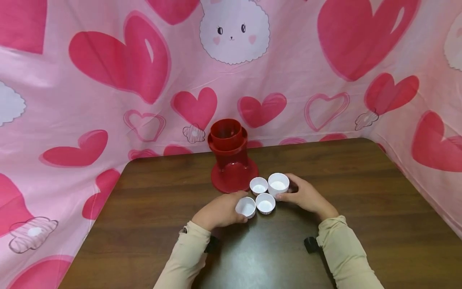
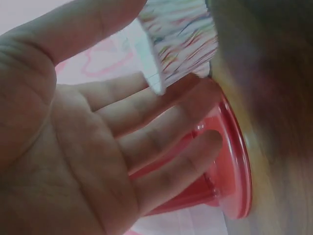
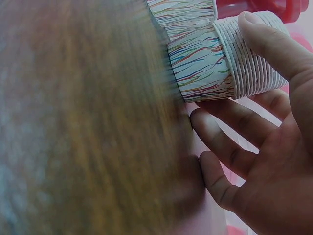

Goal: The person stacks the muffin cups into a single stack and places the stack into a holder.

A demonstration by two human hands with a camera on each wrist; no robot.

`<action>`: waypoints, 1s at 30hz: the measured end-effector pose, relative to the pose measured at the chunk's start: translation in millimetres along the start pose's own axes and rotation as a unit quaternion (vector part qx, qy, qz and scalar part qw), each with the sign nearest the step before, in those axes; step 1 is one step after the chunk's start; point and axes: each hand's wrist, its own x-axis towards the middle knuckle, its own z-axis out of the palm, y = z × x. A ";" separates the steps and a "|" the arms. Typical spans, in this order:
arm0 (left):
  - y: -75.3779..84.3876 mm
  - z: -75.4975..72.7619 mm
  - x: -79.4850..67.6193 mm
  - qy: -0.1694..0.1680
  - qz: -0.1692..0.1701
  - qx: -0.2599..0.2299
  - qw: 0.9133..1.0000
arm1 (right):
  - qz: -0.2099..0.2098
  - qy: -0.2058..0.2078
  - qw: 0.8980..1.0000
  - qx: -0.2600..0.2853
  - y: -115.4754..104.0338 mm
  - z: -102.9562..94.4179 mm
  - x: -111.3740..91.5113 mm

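My left hand (image 1: 223, 209) pinches a small white paper baking cup (image 1: 246, 207) between thumb and fingers; its side shows wavy coloured lines in the left wrist view. Against it sits another paper cup (image 1: 265, 204), and a third paper cup (image 1: 258, 186) stands just behind. At the right of this group my right hand (image 1: 306, 196) grips a taller stack of nested paper cups (image 1: 278, 184). Many layered rims of that stack (image 3: 254, 58) show in the right wrist view, with the thumb on one side and fingers beneath.
Close behind the cups stands a red plastic holder (image 1: 232, 172) with a round base and an open red cup-shaped top (image 1: 226, 134). All of it is on a dark wooden table (image 1: 159, 224). A pink heart-patterned cloth (image 1: 223, 76) hangs along the back and sides.
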 end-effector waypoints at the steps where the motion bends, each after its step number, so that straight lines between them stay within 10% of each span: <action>1: -2.3 -2.5 0.2 0.006 -0.001 -0.011 1.000 | -0.002 0.000 1.000 0.001 0.1 0.2 0.6; 9: -19.6 -16.3 0.1 0.024 -0.012 -0.087 0.996 | -0.005 0.007 1.000 0.002 -0.8 1.5 2.4; 30: -41.8 -23.1 0.6 0.086 -0.020 -0.102 0.991 | -0.007 0.011 1.000 -0.002 1.2 4.8 3.5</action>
